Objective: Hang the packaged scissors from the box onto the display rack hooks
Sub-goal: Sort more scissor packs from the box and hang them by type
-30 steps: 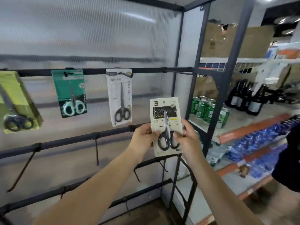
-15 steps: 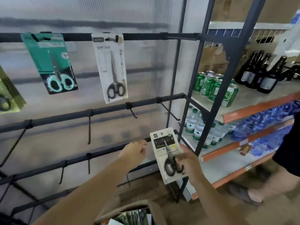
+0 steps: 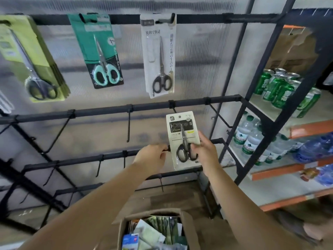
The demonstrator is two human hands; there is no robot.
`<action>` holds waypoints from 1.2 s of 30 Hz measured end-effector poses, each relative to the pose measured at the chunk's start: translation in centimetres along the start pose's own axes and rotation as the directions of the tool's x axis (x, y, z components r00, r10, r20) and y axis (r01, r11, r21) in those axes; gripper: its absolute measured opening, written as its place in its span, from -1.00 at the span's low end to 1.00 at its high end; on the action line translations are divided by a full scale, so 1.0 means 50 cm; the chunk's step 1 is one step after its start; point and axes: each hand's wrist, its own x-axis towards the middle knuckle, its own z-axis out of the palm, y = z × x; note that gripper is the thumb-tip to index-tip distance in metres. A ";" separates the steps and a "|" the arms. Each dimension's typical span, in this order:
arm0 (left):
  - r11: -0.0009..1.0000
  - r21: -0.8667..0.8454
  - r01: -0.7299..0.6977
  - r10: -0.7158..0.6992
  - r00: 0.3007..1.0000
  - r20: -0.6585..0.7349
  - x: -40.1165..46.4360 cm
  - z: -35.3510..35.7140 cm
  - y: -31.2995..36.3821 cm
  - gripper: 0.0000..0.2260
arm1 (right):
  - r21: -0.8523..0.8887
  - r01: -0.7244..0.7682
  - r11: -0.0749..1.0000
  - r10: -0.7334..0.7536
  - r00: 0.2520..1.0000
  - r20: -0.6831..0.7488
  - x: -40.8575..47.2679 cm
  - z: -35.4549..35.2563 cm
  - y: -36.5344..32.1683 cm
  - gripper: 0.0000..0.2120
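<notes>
Scissors pack [image 3: 182, 139] pinched by right hand [image 3: 205, 152] below second bar [image 3: 144, 108], hole aimed hookward; hook [image 3: 166, 150] gripped, steadied by left hand [image 3: 151, 156].

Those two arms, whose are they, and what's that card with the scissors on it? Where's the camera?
The camera sits on a person's head, so you see their own arms reaching out. The right hand holds a white scissors pack up to a black display rack. The left hand pinches a hook on a lower bar. Three other packs already hang on the top bar: olive, teal and white. Below is a cardboard box with more packs. Cans and bottles stand on shelves to the right.
</notes>
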 end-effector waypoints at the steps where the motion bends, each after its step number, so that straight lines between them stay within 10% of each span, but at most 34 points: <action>1: 1.000 -0.005 0.009 -0.009 1.000 -0.003 -0.002 -0.001 -0.003 -0.72 | -0.018 0.005 1.000 -0.004 1.000 0.007 0.005 0.002 0.000 -0.47; 9: 0.997 -0.059 0.051 -0.051 0.999 0.006 -0.007 0.016 -0.013 -0.71 | 0.043 -0.062 0.997 0.065 0.995 -0.073 0.020 -0.002 0.027 -0.39; 16: 0.993 -0.071 0.096 -0.093 0.995 0.038 -0.012 0.038 -0.020 -0.71 | -0.232 0.006 0.973 -0.032 0.993 -0.110 0.051 0.024 0.035 -0.45; 31: 0.989 -0.101 0.112 -0.113 0.994 0.001 0.029 -0.003 -0.015 -0.75 | -0.784 -0.088 0.615 0.131 0.991 -0.009 0.199 0.092 -0.013 -0.33; 36: 0.989 -0.083 0.122 -0.121 0.992 0.018 0.023 -0.018 -0.022 -0.75 | -0.862 0.018 0.507 0.007 1.000 0.025 0.154 0.099 -0.028 -0.70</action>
